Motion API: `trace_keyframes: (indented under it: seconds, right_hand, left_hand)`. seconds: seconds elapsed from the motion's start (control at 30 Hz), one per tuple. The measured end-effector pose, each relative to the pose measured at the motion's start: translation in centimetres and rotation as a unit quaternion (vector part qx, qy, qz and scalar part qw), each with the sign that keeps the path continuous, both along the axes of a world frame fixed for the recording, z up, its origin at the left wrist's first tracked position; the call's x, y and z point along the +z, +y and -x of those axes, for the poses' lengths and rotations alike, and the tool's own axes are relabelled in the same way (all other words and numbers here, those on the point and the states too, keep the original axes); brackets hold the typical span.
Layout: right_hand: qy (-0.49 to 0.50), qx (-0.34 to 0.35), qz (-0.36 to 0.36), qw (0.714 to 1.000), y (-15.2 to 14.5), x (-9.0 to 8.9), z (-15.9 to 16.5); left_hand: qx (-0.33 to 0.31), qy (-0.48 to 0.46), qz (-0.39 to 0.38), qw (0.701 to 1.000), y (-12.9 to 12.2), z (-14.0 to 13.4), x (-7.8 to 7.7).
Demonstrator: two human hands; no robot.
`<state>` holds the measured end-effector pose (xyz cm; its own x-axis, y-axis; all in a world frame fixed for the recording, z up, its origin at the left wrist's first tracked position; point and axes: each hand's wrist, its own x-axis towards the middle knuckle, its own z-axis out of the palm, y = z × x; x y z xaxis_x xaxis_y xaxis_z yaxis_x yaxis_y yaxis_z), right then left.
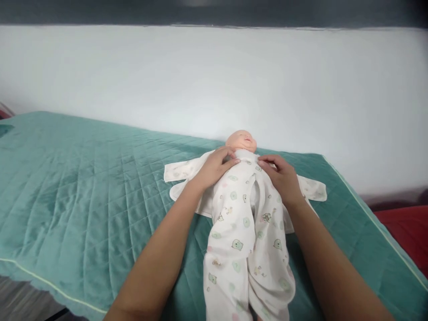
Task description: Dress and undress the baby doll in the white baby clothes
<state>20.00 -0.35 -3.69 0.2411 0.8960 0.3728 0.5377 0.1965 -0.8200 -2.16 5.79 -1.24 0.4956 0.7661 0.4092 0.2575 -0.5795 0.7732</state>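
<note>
A baby doll [240, 139] lies on its back, its head toward the wall. White baby pants [234, 218] with small green animal prints cover its legs and trunk, the waistband high up near the chin. Under it a matching white baby shirt [180, 170] is spread out, sleeves stretched to both sides. My left hand [217, 167] is closed at the waistband's left corner, thumb and fingers on the cloth. At the right corner, my right hand [282, 176] pinches the band in the same way. The doll's arms are hidden.
A green quilted cover [100, 191] with pale piping lies over the bed. Behind the doll's head rises a white wall [167, 80]. Something red [406, 232] stands past the right edge, and grey floor [23, 298] shows at the lower left.
</note>
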Motion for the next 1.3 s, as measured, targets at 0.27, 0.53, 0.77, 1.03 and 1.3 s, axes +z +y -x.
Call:
trace_keyframes:
  seconds: [0.27,0.53,0.77,1.03,1.3]
  right_hand:
    - [-0.046,0.13,0.06,0.989,0.8,1.2,0.2]
    - [-0.123,0.157,0.069,0.978,2.7,1.7,-0.5]
    - [-0.122,0.033,0.077,0.989,5.4,1.3,0.6]
    - [-0.035,0.024,0.077,0.996,5.3,0.8,0.6]
    - [-0.03,0.003,0.06,0.998,3.1,0.1,-0.1]
  left_hand:
    - [-0.079,0.098,0.045,0.991,1.3,1.1,0.7]
    - [-0.013,0.121,0.009,0.993,1.9,0.4,0.9]
    - [0.127,0.151,-0.038,0.98,3.6,-1.9,-0.6]
    - [0.134,0.078,-0.013,0.988,3.9,-2.2,-1.8]
    - [0.13,0.108,-0.053,0.984,2.8,-0.2,-2.4]
